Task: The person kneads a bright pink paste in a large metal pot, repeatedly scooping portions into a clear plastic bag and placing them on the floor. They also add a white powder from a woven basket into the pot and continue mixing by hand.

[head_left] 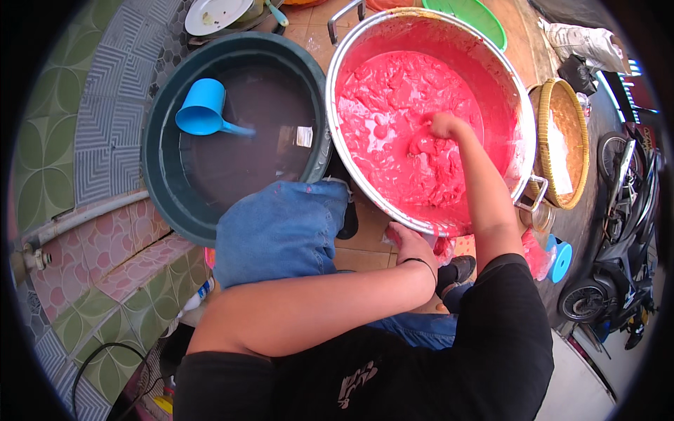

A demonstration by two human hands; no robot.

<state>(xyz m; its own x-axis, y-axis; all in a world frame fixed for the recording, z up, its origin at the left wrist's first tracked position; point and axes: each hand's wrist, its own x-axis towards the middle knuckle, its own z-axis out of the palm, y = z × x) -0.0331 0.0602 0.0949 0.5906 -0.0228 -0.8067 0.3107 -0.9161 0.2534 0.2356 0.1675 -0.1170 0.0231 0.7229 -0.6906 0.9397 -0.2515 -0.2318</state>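
A large metal pot (335, 140) with two side handles holds thick, glossy pink batter (386, 91). My right hand (445, 127) is down in this batter, its fingers curled and coated pink, with a clump of batter at them. Close against the pot's near outer wall is my left hand (413, 244), wearing a thin dark band at the wrist. Beside it shows a pink-smeared clear plastic bag (444, 250). What the left fingers do is mostly hidden, so I cannot tell whether they grip the bag or the pot.
Left of the pot stands a dark green tub (160, 175) of murky water with a blue dipper (201, 109) in it. A woven basket (577, 140), a blue round object (559, 259) and a parked motorcycle (618, 231) are at the right. Behind lie a white plate (216, 15) and a green basin (477, 17).
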